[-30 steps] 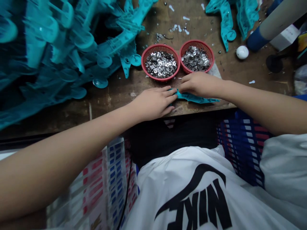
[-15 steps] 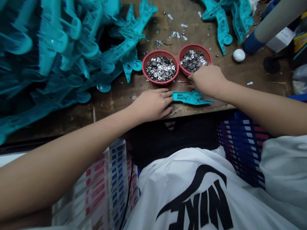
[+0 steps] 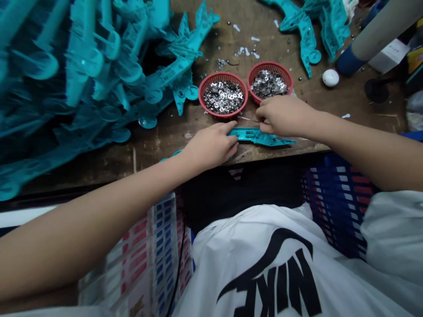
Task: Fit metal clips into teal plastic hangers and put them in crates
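Note:
At the table's front edge lies a long teal plastic part (image 3: pixel 247 134). My left hand (image 3: pixel 213 147) is closed over its left end, with the forefinger stretched along the top. Close above the right portion of the part, my right hand (image 3: pixel 286 115) pinches a thin metal rod-like tool (image 3: pixel 246 118) whose free end points left; its exact kind is too small to tell. Just behind the hands stand two round red baskets: the left basket (image 3: pixel 200 94) and the right basket (image 3: pixel 291 81). Small shiny metal pieces (image 3: pixel 223 97) fill both of them.
A large heap of teal plastic parts (image 3: pixel 82 79) covers the table's left side. More such parts (image 3: pixel 309 35) lie at the back right, near a white egg-shaped object (image 3: pixel 330 78) and a grey-blue post (image 3: pixel 373 39). Below the edge is a blue crate (image 3: pixel 333 198).
My right hand has moved down and slightly left, from the right basket's rim to over the teal part, carrying the thin tool. The left hand stays on the part, its forefinger now straighter.

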The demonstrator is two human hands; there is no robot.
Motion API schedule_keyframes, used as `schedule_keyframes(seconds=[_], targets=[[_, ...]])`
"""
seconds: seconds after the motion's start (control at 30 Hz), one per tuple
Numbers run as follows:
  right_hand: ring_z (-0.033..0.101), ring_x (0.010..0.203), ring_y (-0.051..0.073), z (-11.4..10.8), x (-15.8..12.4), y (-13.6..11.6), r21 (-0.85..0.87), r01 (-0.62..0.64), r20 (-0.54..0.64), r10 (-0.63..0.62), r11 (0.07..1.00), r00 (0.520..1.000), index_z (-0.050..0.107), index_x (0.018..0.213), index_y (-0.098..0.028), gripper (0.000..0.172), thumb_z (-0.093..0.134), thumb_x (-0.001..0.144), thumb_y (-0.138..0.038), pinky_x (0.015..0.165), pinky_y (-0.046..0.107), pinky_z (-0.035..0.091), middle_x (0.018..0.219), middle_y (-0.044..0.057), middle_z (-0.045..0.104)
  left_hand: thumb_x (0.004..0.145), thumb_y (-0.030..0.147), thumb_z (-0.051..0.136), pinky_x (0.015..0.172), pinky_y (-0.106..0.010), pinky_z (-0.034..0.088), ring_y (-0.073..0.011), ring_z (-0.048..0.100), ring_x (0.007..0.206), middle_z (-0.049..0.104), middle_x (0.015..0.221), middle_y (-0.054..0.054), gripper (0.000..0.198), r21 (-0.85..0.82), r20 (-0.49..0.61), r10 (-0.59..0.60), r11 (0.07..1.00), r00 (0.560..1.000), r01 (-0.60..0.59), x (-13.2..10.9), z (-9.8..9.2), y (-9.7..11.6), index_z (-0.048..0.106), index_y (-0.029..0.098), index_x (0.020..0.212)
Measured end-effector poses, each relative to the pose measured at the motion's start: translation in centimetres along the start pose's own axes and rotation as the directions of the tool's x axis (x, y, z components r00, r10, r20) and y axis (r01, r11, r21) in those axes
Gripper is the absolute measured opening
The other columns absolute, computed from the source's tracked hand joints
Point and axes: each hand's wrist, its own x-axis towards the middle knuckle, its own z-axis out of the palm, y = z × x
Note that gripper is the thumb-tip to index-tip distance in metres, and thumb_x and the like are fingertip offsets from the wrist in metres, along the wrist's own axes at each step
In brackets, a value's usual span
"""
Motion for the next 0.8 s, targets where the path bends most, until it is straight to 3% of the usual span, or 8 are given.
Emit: schedule_keyframes(seconds=[0.07, 0.13, 0.23, 0.33, 0.47, 0.57, 0.7, 0.8], targets=[[0.078, 0.095, 0.031, -0.1, -0.4, -1.3, -0.003, 0.018, 0.049, -0.018, 1.000, 0.999, 0.095, 0.105, -0.023, 0.021, 0.083, 0.111, -0.039, 0.085, 0.040, 0.052, 0.095, 0.012, 0.087, 0.121, 0.029, 0.054, 0.133, -0.070, 0.072, -0.0498, 0.082, 0.159, 0.077, 0.179, -0.030, 0.048, -0.003, -0.032, -0.025, 1.000, 0.999, 0.025, -0.1, 0.0, 0.3, 0.095, 0.012, 0.137], [0.081, 0.098, 0.034, 0.7, -0.6, -1.9, -0.027, 0.016, 0.061, -0.015, 1.000, 0.998, 0.096, 0.103, -0.023, 0.017, 0.086, 0.108, -0.036, 0.088, 0.042, 0.054, 0.094, 0.012, 0.088, 0.122, 0.030, 0.053, 0.138, -0.067, 0.069, -0.0476, 0.080, 0.163, 0.079, 0.175, -0.030, 0.052, -0.027, -0.066, -0.036, 0.999, 0.997, 0.034, -0.2, 0.3, 0.5, 0.088, 0.010, 0.154], [0.083, 0.103, 0.037, 2.1, -0.6, -1.8, -0.043, 0.030, 0.019, -0.030, 0.999, 0.999, 0.097, 0.104, -0.022, 0.015, 0.088, 0.107, -0.034, 0.091, 0.043, 0.057, 0.098, 0.015, 0.089, 0.122, 0.031, 0.060, 0.151, -0.067, 0.058, -0.0469, 0.067, 0.179, 0.069, 0.189, -0.031, 0.063, -0.099, -0.051, -0.021, 0.995, 0.998, 0.016, -0.2, 1.0, 0.5, 0.072, 0.005, 0.178], [0.084, 0.102, 0.036, 2.0, -0.4, -1.8, -0.030, 0.046, 0.025, -0.045, 0.998, 0.999, 0.097, 0.108, -0.020, 0.020, 0.083, 0.111, -0.034, 0.088, 0.042, 0.058, 0.099, 0.016, 0.090, 0.120, 0.033, 0.067, 0.159, -0.070, 0.045, -0.0489, 0.053, 0.190, 0.053, 0.200, -0.033, 0.077, -0.147, 0.028, 0.007, 0.989, 1.000, -0.003, -0.1, 2.1, 0.3, 0.058, 0.002, 0.190], [0.084, 0.098, 0.035, 0.3, -0.1, -3.3, -0.072, 0.026, 0.132, -0.016, 0.997, 0.991, 0.097, 0.111, -0.016, 0.024, 0.074, 0.116, -0.023, 0.085, 0.044, 0.057, 0.106, 0.021, 0.092, 0.120, 0.029, 0.064, 0.160, -0.075, 0.040, -0.0482, 0.046, 0.194, 0.045, 0.205, -0.032, 0.079, -0.185, 0.050, -0.012, 0.982, 0.999, 0.021, 0.2, 3.0, 0.0, 0.052, 0.005, 0.195], [0.084, 0.096, 0.036, -0.2, -0.2, -4.8, -0.107, -0.015, 0.148, 0.031, 0.994, 0.989, 0.096, 0.109, -0.014, 0.027, 0.069, 0.115, -0.014, 0.083, 0.045, 0.056, 0.111, 0.024, 0.093, 0.119, 0.029, 0.062, 0.159, -0.077, 0.040, -0.0484, 0.046, 0.195, 0.042, 0.207, -0.031, 0.080, -0.213, 0.064, -0.011, 0.977, 0.998, 0.024, 0.4, 3.1, -0.2, 0.053, 0.005, 0.195], [0.085, 0.097, 0.035, -0.4, -0.9, -6.6, -0.062, -0.056, 0.131, 0.064, 0.996, 0.989, 0.096, 0.111, -0.016, 0.031, 0.066, 0.117, -0.013, 0.086, 0.044, 0.057, 0.107, 0.022, 0.092, 0.118, 0.031, 0.061, 0.159, -0.075, 0.041, -0.0489, 0.047, 0.194, 0.045, 0.206, -0.029, 0.079, -0.221, 0.065, 0.010, 0.975, 0.998, 0.005, 0.7, 3.2, -0.7, 0.056, 0.005, 0.193], [0.085, 0.097, 0.036, -0.9, -1.1, -7.8, -0.120, -0.037, 0.191, 0.059, 0.992, 0.980, 0.097, 0.118, -0.013, 0.037, 0.060, 0.118, -0.010, 0.082, 0.043, 0.056, 0.108, 0.024, 0.092, 0.115, 0.031, 0.063, 0.159, -0.074, 0.043, -0.0492, 0.050, 0.192, 0.046, 0.205, -0.031, 0.080, -0.224, 0.041, 0.015, 0.975, 0.999, -0.005, 0.8, 3.3, -0.9, 0.059, 0.004, 0.190]])
